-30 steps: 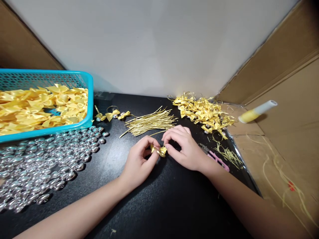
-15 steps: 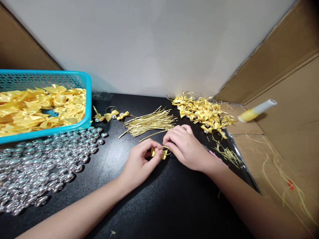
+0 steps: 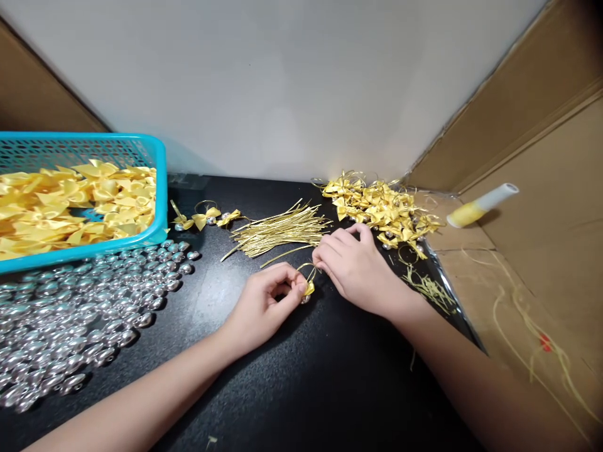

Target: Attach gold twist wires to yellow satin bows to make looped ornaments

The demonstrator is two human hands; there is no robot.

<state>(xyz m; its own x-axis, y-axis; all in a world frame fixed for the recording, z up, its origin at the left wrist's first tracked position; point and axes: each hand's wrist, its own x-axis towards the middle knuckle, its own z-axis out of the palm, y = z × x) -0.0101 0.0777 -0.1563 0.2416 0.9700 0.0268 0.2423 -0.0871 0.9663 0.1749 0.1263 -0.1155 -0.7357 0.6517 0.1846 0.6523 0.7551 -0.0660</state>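
Note:
Near the middle of the black table, my left hand [image 3: 271,301] pinches a small yellow bow [image 3: 309,289] between thumb and index finger. A silver bead [image 3: 306,299] shows just under the bow. A thin gold cord loop [image 3: 308,269] rises from it toward my right hand [image 3: 351,267], whose thumb and index fingertips are closed on the loop's end. Just behind both hands lies a bundle of cut gold cords [image 3: 282,229], with one cord apart in front of it.
A blue basket [image 3: 161,188] of yellow bows stands at the left, with many silver beads [image 3: 94,307] before it. Finished-looking bows [image 3: 386,210] are heaped at the back right, near cord scraps [image 3: 431,289] and a yellow-white tube [image 3: 483,205].
The bow has turned in my left fingers, so the bead now shows below it. My right hand has shifted slightly away from the bow, and the loop stands taller between the hands.

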